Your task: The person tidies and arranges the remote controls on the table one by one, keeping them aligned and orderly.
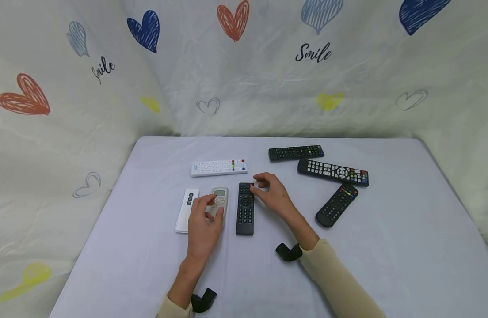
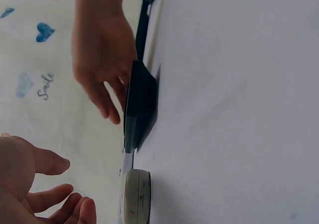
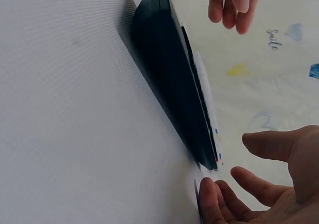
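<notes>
Left hand (image 1: 204,223): held over the lower part of a small grey remote (image 1: 219,199), fingers loosely spread and relaxed, nothing gripped; whether the fingertips touch the remote cannot be told. In the left wrist view the same hand (image 2: 35,191) is seen with fingers open, just clear of the grey remote's rounded end (image 2: 136,196).

Right hand (image 1: 272,194): fingers relaxed, lightly bent, tips set at the upper right edge of a black remote (image 1: 245,208); nothing is clasped. In the right wrist view the hand (image 3: 279,184) is seen open beside the black remote's far end (image 3: 169,79).

The grey and black remotes lie side by side, lengthwise, near the middle of the white-covered table (image 1: 148,265). A slim white remote (image 1: 187,210) lies just left of the grey one. A wider white remote (image 1: 219,167) lies crosswise behind them.

Further right, well apart from the hands, three black remotes are noted: one at the back (image 1: 296,152), a longer one with white buttons (image 1: 333,172), one angled (image 1: 337,205).

Heart-printed cloth (image 1: 315,53) is hung behind the table.
</notes>
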Available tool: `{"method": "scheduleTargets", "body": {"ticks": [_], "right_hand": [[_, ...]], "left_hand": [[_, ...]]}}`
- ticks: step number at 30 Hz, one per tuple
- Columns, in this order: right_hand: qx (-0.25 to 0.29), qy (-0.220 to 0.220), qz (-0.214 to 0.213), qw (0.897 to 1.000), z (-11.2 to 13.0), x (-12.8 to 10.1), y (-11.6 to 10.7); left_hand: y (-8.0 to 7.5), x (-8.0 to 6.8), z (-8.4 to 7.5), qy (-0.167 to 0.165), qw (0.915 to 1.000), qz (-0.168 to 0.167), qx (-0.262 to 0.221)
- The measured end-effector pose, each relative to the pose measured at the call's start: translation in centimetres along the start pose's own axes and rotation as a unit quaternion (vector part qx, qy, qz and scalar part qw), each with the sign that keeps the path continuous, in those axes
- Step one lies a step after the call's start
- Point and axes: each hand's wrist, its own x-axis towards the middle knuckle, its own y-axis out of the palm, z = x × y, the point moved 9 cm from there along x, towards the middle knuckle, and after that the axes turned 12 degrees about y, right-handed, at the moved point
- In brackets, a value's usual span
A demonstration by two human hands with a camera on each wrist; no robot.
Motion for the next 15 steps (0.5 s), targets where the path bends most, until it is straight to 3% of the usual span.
{"method": "scheduleTargets", "body": {"ticks": [15], "right_hand": [[0.002, -0.003, -0.023, 1.000, 0.6, 0.6, -0.4]], "left_hand": [[-0.4, 3.0, 1.9, -0.012, 0.9996, -0.008, 0.024]]}}
